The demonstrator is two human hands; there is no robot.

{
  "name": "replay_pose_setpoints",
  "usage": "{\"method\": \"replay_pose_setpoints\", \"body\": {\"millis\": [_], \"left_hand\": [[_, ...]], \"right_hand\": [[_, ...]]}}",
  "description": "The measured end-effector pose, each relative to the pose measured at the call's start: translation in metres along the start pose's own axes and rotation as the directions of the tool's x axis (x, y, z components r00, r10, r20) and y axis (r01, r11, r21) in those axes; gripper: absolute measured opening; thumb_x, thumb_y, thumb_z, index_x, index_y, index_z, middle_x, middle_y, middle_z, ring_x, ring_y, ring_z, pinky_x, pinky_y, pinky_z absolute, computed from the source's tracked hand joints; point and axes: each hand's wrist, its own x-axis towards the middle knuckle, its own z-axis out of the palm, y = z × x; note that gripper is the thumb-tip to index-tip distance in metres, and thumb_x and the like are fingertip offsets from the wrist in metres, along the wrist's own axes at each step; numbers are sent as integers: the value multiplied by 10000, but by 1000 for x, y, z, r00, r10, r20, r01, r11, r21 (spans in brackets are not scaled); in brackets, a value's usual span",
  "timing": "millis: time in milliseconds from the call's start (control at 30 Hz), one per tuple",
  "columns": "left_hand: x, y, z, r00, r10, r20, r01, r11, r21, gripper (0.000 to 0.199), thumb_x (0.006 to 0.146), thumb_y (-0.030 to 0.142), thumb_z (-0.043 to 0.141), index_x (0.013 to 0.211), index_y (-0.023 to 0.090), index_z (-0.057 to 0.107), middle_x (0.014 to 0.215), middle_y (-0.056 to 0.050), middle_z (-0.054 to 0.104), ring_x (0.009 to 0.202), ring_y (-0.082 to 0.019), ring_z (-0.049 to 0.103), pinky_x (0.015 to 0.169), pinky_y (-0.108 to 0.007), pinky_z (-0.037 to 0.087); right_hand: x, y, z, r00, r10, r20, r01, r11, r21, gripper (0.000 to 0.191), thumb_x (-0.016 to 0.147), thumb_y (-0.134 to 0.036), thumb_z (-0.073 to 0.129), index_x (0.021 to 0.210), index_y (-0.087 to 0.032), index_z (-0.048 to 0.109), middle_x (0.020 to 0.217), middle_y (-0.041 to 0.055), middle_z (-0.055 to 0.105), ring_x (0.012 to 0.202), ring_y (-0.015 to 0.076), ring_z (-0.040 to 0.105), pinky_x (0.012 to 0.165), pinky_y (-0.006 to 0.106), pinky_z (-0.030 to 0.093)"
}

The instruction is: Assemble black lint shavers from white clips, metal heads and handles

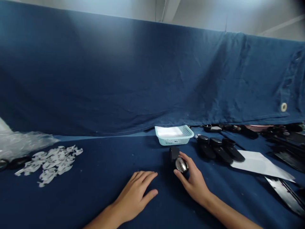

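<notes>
- Head view, the only view on record; it looks forward and down at my two hands.
- Item in hand: a black plastic piece with a chrome oval (178, 160), at 11 o'clock from the middle of my right hand (194, 181).
- Long axis: the piece runs roughly from 11 to 5 o'clock, with the chrome oval at the lower end. Its far end stands clear of my grip.
- Right hand: this is the nearer hand, closed partly around the piece. My right fingers (185, 156) wrap its upper side and my thumb (178, 174) braces the lower side.
- Left hand: my left hand (134, 197) lies open on the blue cloth-covered surface (100, 203), slightly spread, holding nothing. The piece sits at 2 o'clock from it, just out of reach of my left fingers (147, 179).
- Nearby: a light blue plastic basket (173, 135) lined with white stands at 12 o'clock from the piece.
- A row of three similar black pieces (220, 151) lies at 2 o'clock, beside a white paper sheet (259, 165).
- Farther off: white plastic scraps (49, 163) lie at 9 o'clock from my left hand, near a clear plastic bag (19, 141).
- Backdrop: a hanging blue cloth (119, 70) closes off the far edge.
</notes>
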Motion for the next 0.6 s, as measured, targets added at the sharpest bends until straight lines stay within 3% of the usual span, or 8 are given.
{"method": "replay_pose_setpoints", "body": {"millis": [100,167,233,300,367,467,600], "left_hand": [[-1,-5,6,995,-83,-54,79,994,-72,502,948,383,477,1422,321,324,1375,-67,512,1191,-241,537,1010,-450,441],[-2,-7,9,985,-142,-99,127,982,-141,613,938,391,495,1466,311,195,1444,-99,426,1203,-234,534,997,-431,465],[-3,-7,12,977,-156,-143,135,981,-142,764,904,407,552,1489,278,79,1521,-140,282,1292,-266,447,1013,-455,454],[-4,-5,12,975,-81,-207,72,996,-48,878,851,411,632,1493,251,55,1559,-163,155,1381,-321,294,1052,-524,391],[-5,-2,11,965,75,-250,-56,995,84,870,819,388,680,1481,258,131,1557,-154,169,1402,-346,226,1070,-568,341],[-6,3,8,938,261,-226,-221,957,190,710,839,317,666,1434,264,283,1474,-122,377,1342,-315,355,1060,-528,372],[-5,5,6,953,237,-189,-210,966,149,615,849,291,642,1395,229,365,1342,-113,535,1189,-274,528,990,-448,460]], "right_hand": [[-6,-12,-1,989,144,25,-144,928,344,580,885,-433,544,1386,-318,275,1290,76,513,1174,241,526,1011,424,402],[-9,-21,-2,957,256,133,-283,744,606,540,889,-458,531,1369,-349,308,1257,56,542,1142,234,551,971,402,433],[-12,-29,-1,916,284,284,-395,509,765,474,898,-449,515,1340,-340,382,1205,49,593,1120,235,572,951,387,445],[-14,-33,0,867,260,425,-491,303,817,431,906,-424,504,1318,-312,440,1148,50,642,1082,234,602,932,373,454],[-17,-34,2,817,254,517,-564,170,808,411,912,-415,500,1305,-295,477,1122,47,666,1059,226,619,913,354,462],[-18,-32,4,760,261,595,-628,59,776,365,927,-423,482,1254,-274,548,1088,38,685,1000,209,642,863,328,486],[-15,-27,5,710,217,670,-677,-52,735,318,936,-401,481,1142,-216,636,1048,47,710,928,181,664,831,294,496]]}}
